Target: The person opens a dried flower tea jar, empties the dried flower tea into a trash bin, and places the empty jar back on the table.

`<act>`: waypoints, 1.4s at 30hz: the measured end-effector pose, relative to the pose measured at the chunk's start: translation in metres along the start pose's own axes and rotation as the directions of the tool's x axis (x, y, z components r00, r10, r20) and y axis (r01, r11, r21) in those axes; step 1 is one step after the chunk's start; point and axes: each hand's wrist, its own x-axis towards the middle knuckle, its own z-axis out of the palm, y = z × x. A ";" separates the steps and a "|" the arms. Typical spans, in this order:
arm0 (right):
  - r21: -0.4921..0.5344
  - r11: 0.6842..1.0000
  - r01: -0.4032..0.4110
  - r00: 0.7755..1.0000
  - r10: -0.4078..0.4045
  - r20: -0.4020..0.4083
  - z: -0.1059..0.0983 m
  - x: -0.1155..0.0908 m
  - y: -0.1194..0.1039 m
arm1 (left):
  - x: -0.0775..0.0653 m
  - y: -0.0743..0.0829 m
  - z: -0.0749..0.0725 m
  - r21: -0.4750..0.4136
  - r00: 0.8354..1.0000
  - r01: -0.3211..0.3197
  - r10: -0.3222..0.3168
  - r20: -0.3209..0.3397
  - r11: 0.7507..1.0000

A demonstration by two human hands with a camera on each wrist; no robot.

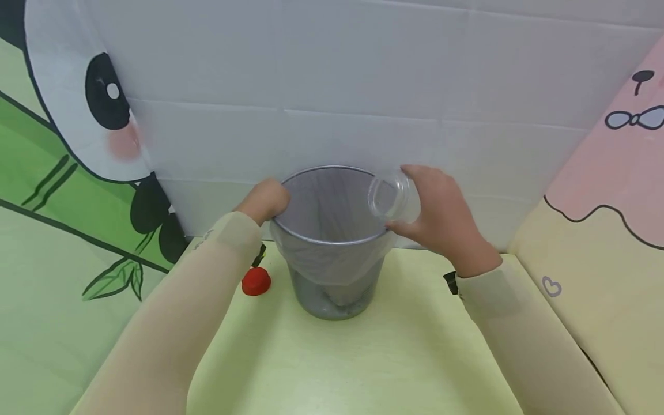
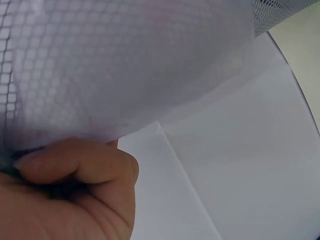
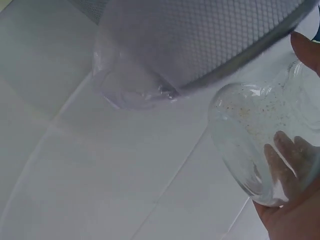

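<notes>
A grey mesh trash can (image 1: pixel 332 305) stands upright, lined with a translucent plastic bag (image 1: pixel 337 262) folded down over its rim. At the can's left side, my left hand (image 1: pixel 268 199) grips the rim with curled fingers; in the left wrist view, thumb and fingers (image 2: pixel 80 162) close on the lined edge. My right hand (image 1: pixel 441 210) holds a clear jar (image 1: pixel 396 193) on its side at the right rim, mouth toward the can. Small brown specks dot the inside of the glass jar (image 3: pixel 245 135), and fingers show through it.
A red lid (image 1: pixel 256 281) lies on the pale yellow table (image 1: pixel 415 357), left of the can. Close behind the can rises a white creased backdrop (image 1: pixel 332 80). Cartoon-printed panels stand at left (image 1: pixel 67 173) and right (image 1: pixel 607 173).
</notes>
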 end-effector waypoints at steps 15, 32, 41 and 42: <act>0.199 0.978 -0.065 0.978 0.102 -0.183 0.022 -0.048 -0.014 | 0.005 -0.009 -0.003 -0.340 0.995 0.092 -0.071 0.074 0.936; 0.604 0.733 -0.313 0.827 0.523 -0.207 0.058 -0.103 -0.004 | 0.002 -0.008 -0.005 -0.311 0.992 0.124 -0.113 0.051 0.942; 0.648 0.628 -0.432 0.734 0.662 -0.152 0.085 -0.119 0.031 | 0.009 -0.012 -0.004 -0.244 0.992 0.121 -0.110 0.057 0.962; 0.652 0.616 -0.442 0.727 0.672 -0.142 0.087 -0.120 0.033 | 0.009 -0.012 -0.005 -0.233 0.992 0.119 -0.108 0.058 0.965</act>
